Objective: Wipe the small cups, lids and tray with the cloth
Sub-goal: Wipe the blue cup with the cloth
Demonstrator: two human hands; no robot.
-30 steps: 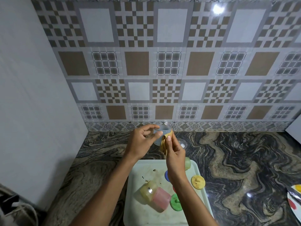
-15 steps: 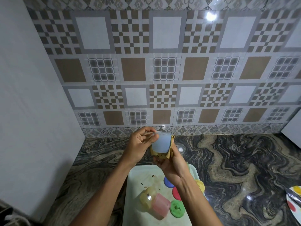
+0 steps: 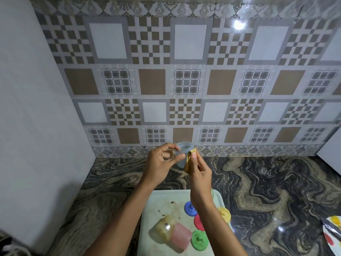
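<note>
While our left hand [image 3: 160,164] pinched the cup [image 3: 183,150] to steady it, our right hand [image 3: 200,172] pinched the cloth [image 3: 188,163] against its side to rub it. The soiled tray [image 3: 160,201] lay nearer us.

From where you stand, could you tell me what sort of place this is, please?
Most likely a home kitchen: a swirled stone counter meets a patterned tile wall, and small plastic cups and lids lie on a tray.
</note>
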